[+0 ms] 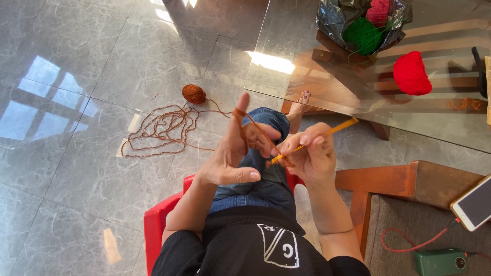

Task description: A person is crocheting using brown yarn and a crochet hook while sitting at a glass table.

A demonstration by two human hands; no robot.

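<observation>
grey marble floor tiles point(76, 168) shine with window light, and a glass table point(307, 87) stands over a wooden frame at the far side. the person sits on a red chair point(156, 230), 1 jeans-clad knee raised, bare foot point(299, 107) resting near the table's edge.

the left hand point(232, 153) is held up in front of that knee, index finger pointing straight out with brown yarn point(255, 130) wrapped over it, the other fingers half curled and the thumb lying flat. the right hand point(312, 153) sits just beside it, fingers closed around a yellow crochet hook point(327, 134), whose tip meets the yarn between the 2 hands.

from the left hand the strand runs away from the table to a loose tangle of brown yarn point(161, 130) on the floor, and just past that lies a small brown ball point(194, 94).

as for progress, i'd judge it is barely begun: i can see only a strand or a loop or 2 at the hook, no piece of fabric hanging from it, and much yarn lies unused.

on the table sit a red ball of wool point(411, 74) and a black plastic bag point(358, 25) holding green and pink wool. beside the table, on a wooden bench point(409, 181), rests a phone point(474, 203), with a green box point(441, 261) and red cable below.
</observation>
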